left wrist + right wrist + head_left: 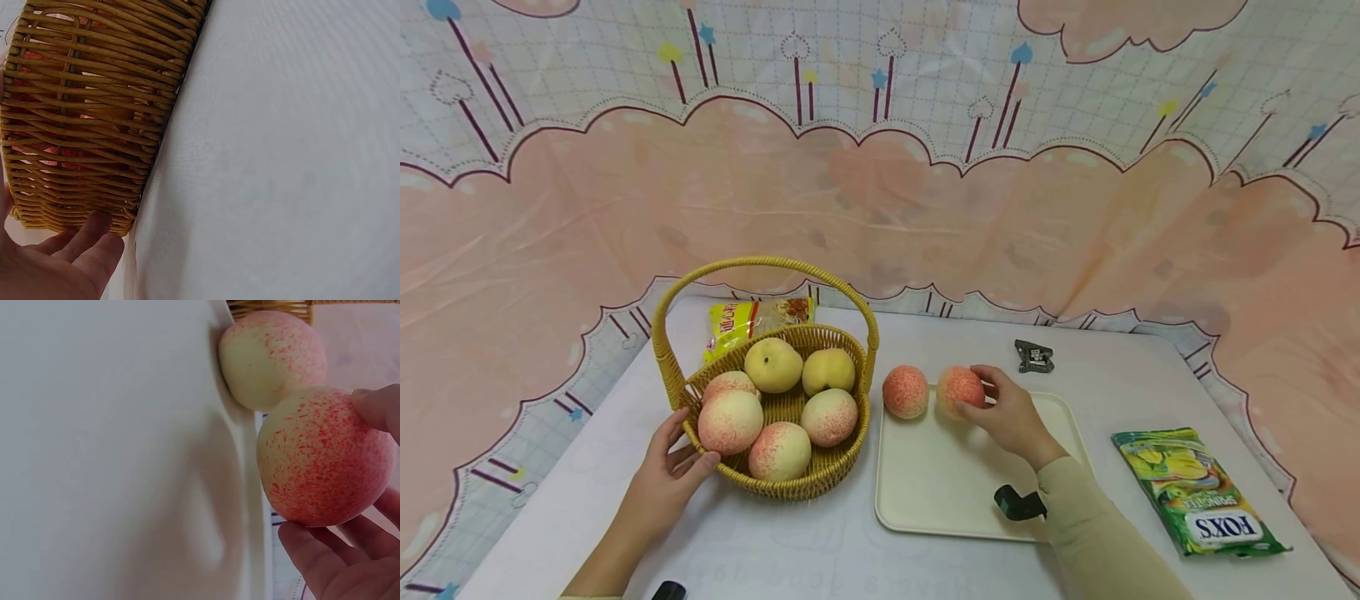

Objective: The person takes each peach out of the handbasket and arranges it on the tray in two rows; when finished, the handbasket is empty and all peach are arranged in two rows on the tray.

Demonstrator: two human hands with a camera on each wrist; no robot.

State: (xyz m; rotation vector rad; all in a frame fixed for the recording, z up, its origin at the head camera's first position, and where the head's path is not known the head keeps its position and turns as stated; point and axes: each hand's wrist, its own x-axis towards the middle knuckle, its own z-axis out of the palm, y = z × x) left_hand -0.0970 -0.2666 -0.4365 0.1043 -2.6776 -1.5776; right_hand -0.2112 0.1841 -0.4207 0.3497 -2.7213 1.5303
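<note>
My right hand (1011, 421) pinches a red-speckled peach (958, 391) between thumb and fingers, over the far edge of a cream tray (940, 492). The right wrist view shows this peach (328, 456) raised above the tray surface. Just left of it, a second peach (906, 392) sits at the tray's far left corner. A woven basket (820, 483) with a tall arched handle holds several peaches (730, 423) and yellow fruits (773, 365). At its near left side my left hand (662, 475) grips the rim; the fingers (100, 253) touch the outer weave.
Behind the basket lies a yellow snack packet (733, 323). A green FOX'S bag (1198, 492) lies right of the tray, and a small dark packet (1034, 357) beyond it. A patterned cloth (925, 217) hangs behind the white table (760, 550).
</note>
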